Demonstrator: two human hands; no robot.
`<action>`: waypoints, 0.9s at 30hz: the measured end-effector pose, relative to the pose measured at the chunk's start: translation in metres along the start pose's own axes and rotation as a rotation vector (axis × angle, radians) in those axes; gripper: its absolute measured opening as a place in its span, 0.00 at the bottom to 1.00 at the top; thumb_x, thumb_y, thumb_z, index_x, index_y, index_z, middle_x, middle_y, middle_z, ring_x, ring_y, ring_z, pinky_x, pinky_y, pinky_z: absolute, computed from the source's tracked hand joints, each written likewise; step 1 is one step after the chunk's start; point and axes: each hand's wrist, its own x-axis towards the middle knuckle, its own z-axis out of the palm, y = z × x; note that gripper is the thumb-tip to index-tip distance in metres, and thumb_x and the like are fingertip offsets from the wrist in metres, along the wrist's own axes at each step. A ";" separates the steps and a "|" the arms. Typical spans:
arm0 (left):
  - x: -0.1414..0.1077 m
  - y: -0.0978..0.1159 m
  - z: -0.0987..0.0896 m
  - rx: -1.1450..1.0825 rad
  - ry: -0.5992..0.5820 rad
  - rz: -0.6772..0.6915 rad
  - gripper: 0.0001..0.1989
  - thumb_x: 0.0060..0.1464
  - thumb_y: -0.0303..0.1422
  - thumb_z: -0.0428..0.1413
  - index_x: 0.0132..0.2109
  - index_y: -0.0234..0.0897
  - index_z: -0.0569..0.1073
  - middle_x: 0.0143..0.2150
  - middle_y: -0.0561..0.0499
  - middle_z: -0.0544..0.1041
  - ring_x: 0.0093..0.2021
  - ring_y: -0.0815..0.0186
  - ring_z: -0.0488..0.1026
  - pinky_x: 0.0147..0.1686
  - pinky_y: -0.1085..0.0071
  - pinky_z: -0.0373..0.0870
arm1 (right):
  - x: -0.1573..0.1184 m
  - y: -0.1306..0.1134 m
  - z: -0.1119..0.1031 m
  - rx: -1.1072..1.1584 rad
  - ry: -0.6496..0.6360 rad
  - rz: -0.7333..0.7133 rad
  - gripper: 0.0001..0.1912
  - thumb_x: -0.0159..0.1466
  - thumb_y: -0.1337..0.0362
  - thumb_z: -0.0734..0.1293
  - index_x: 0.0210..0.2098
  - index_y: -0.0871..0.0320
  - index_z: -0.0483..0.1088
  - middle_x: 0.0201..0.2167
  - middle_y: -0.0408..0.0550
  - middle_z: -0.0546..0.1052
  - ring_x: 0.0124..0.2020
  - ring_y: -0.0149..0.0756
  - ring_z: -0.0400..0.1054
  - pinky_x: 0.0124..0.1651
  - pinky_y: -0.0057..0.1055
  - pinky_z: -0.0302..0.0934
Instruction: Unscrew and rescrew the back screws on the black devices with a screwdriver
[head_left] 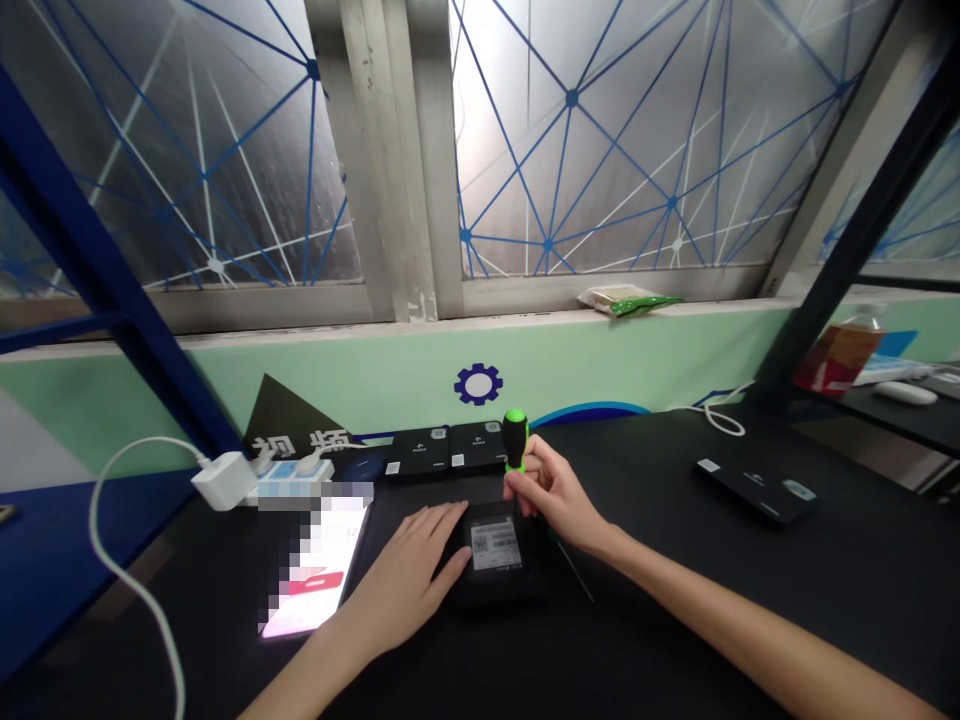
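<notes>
A black box-shaped device (499, 590) with a white printed label (496, 546) lies on the dark table in front of me. My left hand (427, 555) rests flat along its left side, fingers stretched out and thumb at the label's edge. In my right hand (551, 490) is a screwdriver with a black and green handle (515, 440), held upright over the device's upper right corner. Its tip is too dark to make out against the device. Just right of the device a thin metal rod (576, 572) lies on the table.
Two flat black boxes (417, 453) stand at the back, and another black box (756, 489) lies to the right. At left are a lit tablet (322, 565), a power strip (291, 480) and a white charger (225, 480) with a cable. A bottle (844, 350) stands far right.
</notes>
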 end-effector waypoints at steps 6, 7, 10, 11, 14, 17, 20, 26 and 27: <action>0.000 0.001 -0.002 -0.005 0.001 -0.002 0.24 0.70 0.45 0.43 0.68 0.43 0.58 0.65 0.46 0.66 0.64 0.54 0.63 0.62 0.52 0.61 | 0.000 -0.003 -0.006 -0.040 -0.097 -0.033 0.13 0.71 0.54 0.61 0.43 0.57 0.66 0.30 0.44 0.72 0.21 0.26 0.60 0.23 0.25 0.54; 0.001 0.001 -0.002 -0.007 0.001 -0.003 0.24 0.70 0.45 0.43 0.68 0.43 0.58 0.65 0.47 0.66 0.64 0.54 0.63 0.62 0.53 0.61 | 0.000 -0.002 -0.007 -0.038 -0.096 -0.039 0.13 0.71 0.54 0.60 0.44 0.58 0.66 0.30 0.44 0.72 0.21 0.26 0.59 0.23 0.26 0.54; 0.001 0.002 -0.002 -0.010 -0.004 -0.008 0.24 0.70 0.45 0.43 0.68 0.44 0.58 0.65 0.47 0.66 0.64 0.54 0.63 0.62 0.53 0.61 | 0.001 -0.002 -0.007 -0.019 -0.081 -0.043 0.14 0.71 0.53 0.60 0.45 0.58 0.67 0.29 0.44 0.71 0.21 0.26 0.59 0.24 0.26 0.55; 0.001 0.002 -0.003 -0.010 -0.005 -0.011 0.24 0.70 0.45 0.43 0.68 0.44 0.58 0.65 0.47 0.66 0.64 0.54 0.63 0.62 0.53 0.61 | 0.001 -0.002 -0.006 -0.014 -0.073 -0.032 0.14 0.71 0.53 0.61 0.45 0.58 0.67 0.29 0.43 0.71 0.21 0.26 0.59 0.24 0.26 0.55; 0.001 0.002 -0.003 -0.008 0.001 -0.008 0.24 0.70 0.45 0.43 0.68 0.44 0.58 0.65 0.47 0.67 0.64 0.54 0.63 0.61 0.53 0.61 | 0.001 -0.003 -0.003 -0.018 -0.027 0.017 0.15 0.66 0.54 0.68 0.45 0.57 0.66 0.25 0.40 0.71 0.20 0.26 0.59 0.22 0.24 0.55; 0.001 0.002 -0.003 -0.012 0.007 0.004 0.24 0.70 0.45 0.42 0.68 0.43 0.58 0.65 0.45 0.67 0.64 0.53 0.63 0.61 0.52 0.61 | 0.002 -0.002 0.000 -0.006 0.022 0.047 0.20 0.61 0.55 0.72 0.46 0.56 0.63 0.23 0.39 0.73 0.18 0.26 0.60 0.21 0.23 0.55; 0.000 0.003 -0.003 -0.015 0.010 0.007 0.24 0.70 0.45 0.42 0.68 0.43 0.58 0.65 0.45 0.67 0.64 0.53 0.63 0.61 0.52 0.61 | 0.003 -0.002 0.000 0.023 0.022 0.056 0.18 0.62 0.54 0.72 0.43 0.55 0.62 0.25 0.40 0.75 0.17 0.26 0.59 0.20 0.23 0.54; 0.001 0.002 -0.003 -0.011 -0.002 -0.003 0.24 0.70 0.44 0.43 0.68 0.43 0.58 0.65 0.46 0.66 0.64 0.54 0.63 0.62 0.52 0.60 | 0.005 -0.003 -0.008 0.012 -0.076 0.021 0.17 0.67 0.50 0.65 0.41 0.59 0.67 0.31 0.46 0.75 0.19 0.26 0.60 0.22 0.25 0.55; 0.001 0.002 -0.003 -0.008 -0.006 -0.009 0.24 0.70 0.44 0.43 0.68 0.43 0.58 0.65 0.46 0.66 0.64 0.54 0.63 0.62 0.52 0.60 | 0.005 -0.003 -0.009 0.011 -0.084 0.014 0.17 0.68 0.50 0.64 0.42 0.59 0.68 0.31 0.46 0.75 0.20 0.26 0.60 0.22 0.25 0.55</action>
